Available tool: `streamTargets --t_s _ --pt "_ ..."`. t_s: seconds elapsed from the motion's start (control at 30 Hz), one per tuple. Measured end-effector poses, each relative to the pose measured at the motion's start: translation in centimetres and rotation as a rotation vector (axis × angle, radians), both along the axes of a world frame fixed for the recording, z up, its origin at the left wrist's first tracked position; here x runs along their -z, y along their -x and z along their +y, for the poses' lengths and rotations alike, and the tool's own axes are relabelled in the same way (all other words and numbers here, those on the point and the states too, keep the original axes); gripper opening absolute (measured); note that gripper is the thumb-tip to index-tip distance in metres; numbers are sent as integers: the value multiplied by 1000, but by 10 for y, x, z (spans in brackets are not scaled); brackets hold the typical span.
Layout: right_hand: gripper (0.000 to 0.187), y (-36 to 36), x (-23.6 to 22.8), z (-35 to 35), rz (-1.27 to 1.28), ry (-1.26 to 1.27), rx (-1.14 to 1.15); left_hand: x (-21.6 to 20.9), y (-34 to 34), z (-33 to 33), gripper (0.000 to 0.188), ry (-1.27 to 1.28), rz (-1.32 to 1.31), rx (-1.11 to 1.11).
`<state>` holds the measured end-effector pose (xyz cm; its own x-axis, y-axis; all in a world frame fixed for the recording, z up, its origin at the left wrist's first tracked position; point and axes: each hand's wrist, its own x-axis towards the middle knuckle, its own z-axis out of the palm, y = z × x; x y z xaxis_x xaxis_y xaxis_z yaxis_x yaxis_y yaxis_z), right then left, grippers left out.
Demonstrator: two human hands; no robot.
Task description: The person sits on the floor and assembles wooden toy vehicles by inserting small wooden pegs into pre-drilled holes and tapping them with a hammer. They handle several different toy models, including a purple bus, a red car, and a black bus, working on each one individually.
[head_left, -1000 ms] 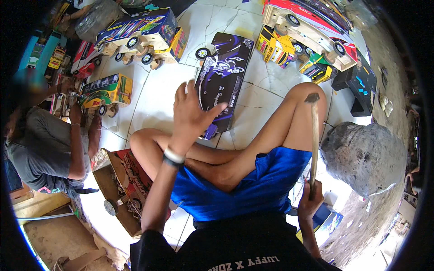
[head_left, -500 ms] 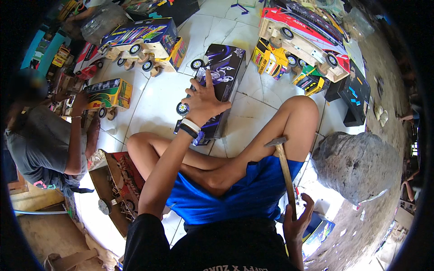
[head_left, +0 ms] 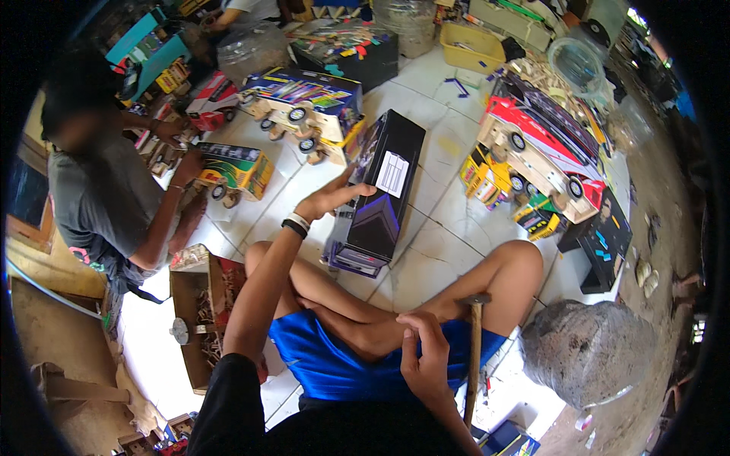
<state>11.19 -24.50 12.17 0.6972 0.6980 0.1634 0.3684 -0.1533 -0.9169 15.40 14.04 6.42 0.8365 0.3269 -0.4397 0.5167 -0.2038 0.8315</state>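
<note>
The left hand [head_left: 327, 201] was beside the black toy bus [head_left: 391, 142], thumb spread above it; whether it gripped I couldn't tell from afar; I judged the bus, before the crossed legs [head_left: 357, 323], light, stiff and slick, best taken across its long sides; the right hand [head_left: 427, 356], loosely curled beside the hammer [head_left: 474, 353], seemed empty; cracked white tiles [head_left: 437, 224] bore it all, a co-worker [head_left: 103, 197] left, a grey bundle [head_left: 589, 353] right.

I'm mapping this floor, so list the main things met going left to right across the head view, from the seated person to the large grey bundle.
Seated person in grey, green-and-yellow toy vehicle, left hand, black-and-purple box-shaped toy, right hand, hammer, large grey bundle.
</note>
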Motion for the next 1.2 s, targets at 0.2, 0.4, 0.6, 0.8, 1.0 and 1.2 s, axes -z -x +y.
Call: streamTargets --t_s 0.2,0.4,0.6,0.8,1.0,1.2 --pt "19 15 50 0 109 3 -37 -10 27 9 121 103 22 -54" --pt "18 11 76 -11 276 51 2 -5 27 11 115 109 -39 -58" --pt "15 6 77 -8 299 99 2 3 29 15 117 133 -26 -64" --pt "13 3 88 -8 369 73 0 21 42 23 116 314 -148 -126" --pt "24 -12 84 -6 828 -114 40 42 63 11 63 762 -233 -446" --pt "42 -34 66 31 92 60 121 79 61 -43 64 1030 -437 -433"
